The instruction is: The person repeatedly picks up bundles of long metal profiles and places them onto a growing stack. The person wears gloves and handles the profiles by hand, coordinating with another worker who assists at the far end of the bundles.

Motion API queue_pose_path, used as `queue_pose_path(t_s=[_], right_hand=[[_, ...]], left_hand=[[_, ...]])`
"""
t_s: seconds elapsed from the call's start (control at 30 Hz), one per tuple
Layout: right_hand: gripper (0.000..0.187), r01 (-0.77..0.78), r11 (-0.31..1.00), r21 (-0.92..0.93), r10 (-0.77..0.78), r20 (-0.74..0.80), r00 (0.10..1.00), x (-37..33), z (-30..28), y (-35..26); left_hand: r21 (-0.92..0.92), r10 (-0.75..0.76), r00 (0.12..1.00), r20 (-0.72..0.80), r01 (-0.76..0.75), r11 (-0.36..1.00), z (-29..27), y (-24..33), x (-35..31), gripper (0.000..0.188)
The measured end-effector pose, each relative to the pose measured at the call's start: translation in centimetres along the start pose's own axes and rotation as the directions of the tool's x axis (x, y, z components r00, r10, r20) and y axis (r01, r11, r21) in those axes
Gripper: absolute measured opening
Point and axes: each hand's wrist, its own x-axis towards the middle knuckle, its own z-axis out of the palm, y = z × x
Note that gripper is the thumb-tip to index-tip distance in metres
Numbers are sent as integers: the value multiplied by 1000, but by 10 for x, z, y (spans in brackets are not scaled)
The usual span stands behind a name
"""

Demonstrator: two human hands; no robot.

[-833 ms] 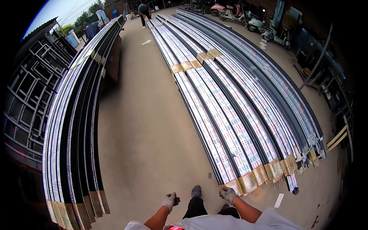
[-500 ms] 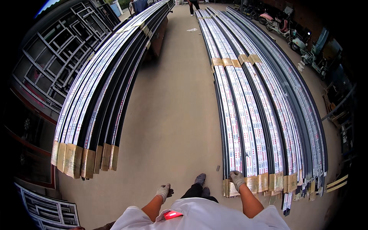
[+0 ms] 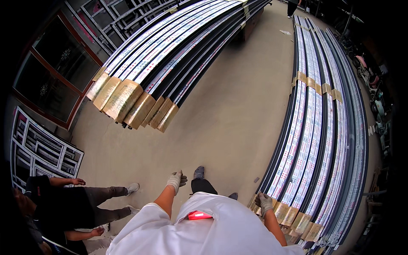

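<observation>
My right hand, in a pale glove, has its fingers curled at the near, taped end of a long bundle of profiles on the right. These profiles are dark, with white printed film on top and brown tape round their ends. Held in front of my body, my left hand, also gloved, has its fingers apart and nothing in them. Ahead to the left, a second stack of long profiles juts toward me, its ends wrapped in brown tape. My left hand touches neither stack.
Two people are close by at the lower left. Behind them lean metal frames beside a brown-framed glass door. Another person stands far off. Parked scooters line the right side, beyond the right-hand profiles.
My view has swung left, so the left stack sits more centrally and the two people have come into view. My left hand's fingers are more spread; my right hand stays at the bundle's end.
</observation>
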Motion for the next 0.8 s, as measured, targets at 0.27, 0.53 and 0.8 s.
queue_pose_path(t_s=[0.27, 0.53, 0.8], right_hand=[[28, 205, 978, -29, -200, 124, 972, 17, 187, -121], [38, 457, 889, 35, -370, 644, 670, -91, 489, -286], [57, 435, 897, -73, -174, 848, 501, -151, 635, -334]], left_hand=[[-339, 332, 865, -376, -462, 820, -145, 155, 47, 40], [-223, 540, 610, -580, -756, 615, -264, 313, 41, 54], [-348, 467, 848, -249, -528, 774, -268, 384, 35, 86]])
